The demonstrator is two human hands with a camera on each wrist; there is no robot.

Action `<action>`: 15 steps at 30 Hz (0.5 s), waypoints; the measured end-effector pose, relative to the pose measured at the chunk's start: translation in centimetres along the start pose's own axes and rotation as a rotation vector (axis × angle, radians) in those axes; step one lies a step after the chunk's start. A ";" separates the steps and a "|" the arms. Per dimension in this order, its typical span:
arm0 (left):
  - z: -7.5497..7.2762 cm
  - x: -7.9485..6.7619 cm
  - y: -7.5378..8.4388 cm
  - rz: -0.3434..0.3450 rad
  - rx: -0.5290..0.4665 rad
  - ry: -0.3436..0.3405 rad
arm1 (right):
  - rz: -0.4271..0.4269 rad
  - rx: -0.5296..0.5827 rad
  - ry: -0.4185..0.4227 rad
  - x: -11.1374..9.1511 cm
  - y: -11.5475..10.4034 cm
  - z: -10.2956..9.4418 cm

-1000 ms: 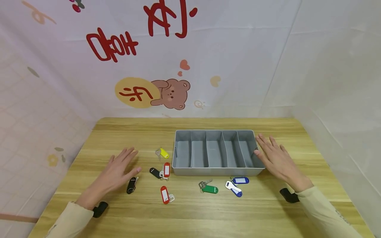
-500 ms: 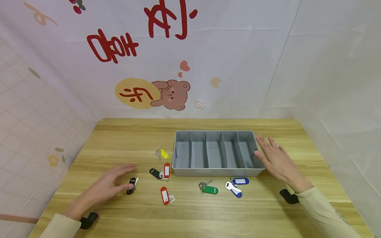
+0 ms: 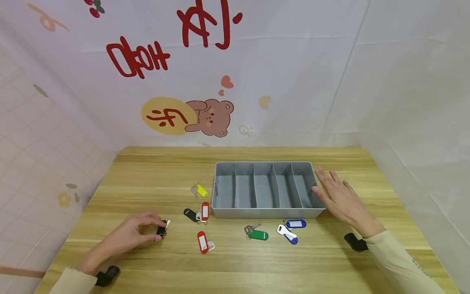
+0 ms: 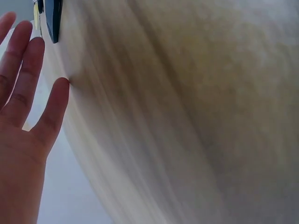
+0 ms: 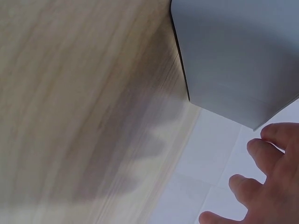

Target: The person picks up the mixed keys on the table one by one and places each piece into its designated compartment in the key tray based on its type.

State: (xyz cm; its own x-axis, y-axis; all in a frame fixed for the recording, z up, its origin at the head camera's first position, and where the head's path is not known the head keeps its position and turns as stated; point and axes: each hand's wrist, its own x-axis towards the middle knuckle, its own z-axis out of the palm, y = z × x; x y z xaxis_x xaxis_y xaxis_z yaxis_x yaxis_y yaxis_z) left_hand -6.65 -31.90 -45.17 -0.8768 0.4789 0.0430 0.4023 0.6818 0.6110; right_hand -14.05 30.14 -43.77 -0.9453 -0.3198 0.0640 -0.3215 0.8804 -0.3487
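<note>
My left hand (image 3: 125, 237) is low over the table, thumb and index finger at either end of a black key tag (image 3: 161, 230) with a key on it. In the left wrist view, several fingers extend beside a dark tag (image 4: 54, 18); the thumb is out of sight there. My right hand (image 3: 343, 200) rests with straight fingers against the right end of a grey divided tray (image 3: 268, 213), its thumb near the rim. In the right wrist view, fingertips lie by the corner of the tray wall (image 5: 233, 56).
Left of the tray lie a yellow key tag (image 3: 202, 190), another black tag (image 3: 190, 214) and a red tag (image 3: 205, 210). A second red tag (image 3: 202, 242), a green tag (image 3: 258, 234) and two blue tags (image 3: 296, 223) lie in front. A white curtain (image 3: 293, 61) rises behind.
My left hand has come down and toward me, and its thumb and index finger have drawn in around the black key tag. The right hand stays against the tray.
</note>
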 end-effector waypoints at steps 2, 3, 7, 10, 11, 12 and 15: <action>0.1 0.0 -0.2 0.063 -0.035 -0.006 | -0.001 0.000 -0.004 0.0 0.0 -0.1; 0.2 -0.1 -0.3 0.092 -0.043 -0.008 | -0.002 0.001 -0.006 0.0 0.0 -0.1; 0.6 0.0 -0.9 0.173 -0.041 -0.010 | -0.003 0.004 -0.016 0.0 0.0 -0.1; 0.9 0.1 -1.2 0.195 -0.022 -0.004 | -0.001 0.000 -0.017 0.0 0.0 0.0; 1.0 0.1 -1.2 0.200 -0.018 0.002 | -0.001 -0.002 -0.016 0.0 0.0 0.0; 1.1 0.2 -1.3 0.206 -0.013 0.011 | 0.001 -0.003 -0.014 0.0 0.0 0.0; 1.2 0.3 -1.2 0.212 -0.021 0.032 | 0.000 0.003 -0.009 0.0 0.0 0.0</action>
State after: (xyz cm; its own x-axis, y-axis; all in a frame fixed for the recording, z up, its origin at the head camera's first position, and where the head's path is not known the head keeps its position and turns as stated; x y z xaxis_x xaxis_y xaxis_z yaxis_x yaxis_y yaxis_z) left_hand -7.11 -31.96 -46.84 -0.7811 0.5925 0.1968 0.5732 0.5558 0.6021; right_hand -14.06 30.10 -43.73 -0.9449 -0.3227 0.0552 -0.3209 0.8796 -0.3512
